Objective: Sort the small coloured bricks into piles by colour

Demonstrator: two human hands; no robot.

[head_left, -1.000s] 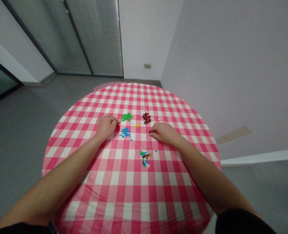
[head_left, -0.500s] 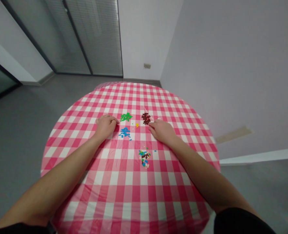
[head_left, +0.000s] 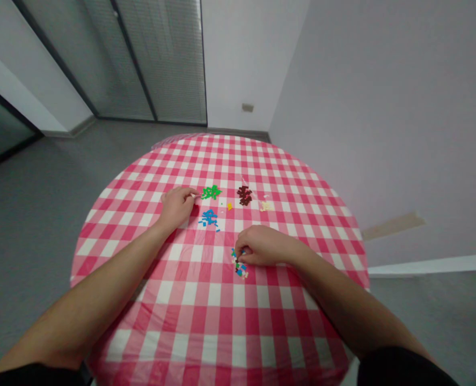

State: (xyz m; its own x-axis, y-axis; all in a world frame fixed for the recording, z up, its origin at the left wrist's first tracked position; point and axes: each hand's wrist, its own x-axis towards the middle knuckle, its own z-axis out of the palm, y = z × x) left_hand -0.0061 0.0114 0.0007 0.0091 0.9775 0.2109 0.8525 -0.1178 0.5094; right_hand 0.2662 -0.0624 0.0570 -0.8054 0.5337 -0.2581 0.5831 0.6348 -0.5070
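My right hand (head_left: 264, 245) reaches down over a small pile of mixed-colour pieces (head_left: 240, 271), its thumb and fingers pinched together at the pile's upper part. What sits between those fingertips is too small to make out. Resting on the cloth at the left, my left hand (head_left: 178, 206) has its fingers stretched toward a pile of green pieces (head_left: 211, 192). Blue pieces (head_left: 209, 217) lie just below and to the right of that hand. The pieces look like tiny toy bricks.
Brown pieces (head_left: 244, 195) form a pile right of the green one. Cream pieces (head_left: 266, 206) lie farther right, and a few yellow pieces (head_left: 229, 206) sit between the piles. A red-and-white checked tablecloth (head_left: 229, 321) covers the round table. Walls stand beyond it.
My right hand has moved from beside the brown pile down and toward me to the mixed pile, uncovering the cream pieces. My left hand stays nearly in place, its fingers a little more extended.
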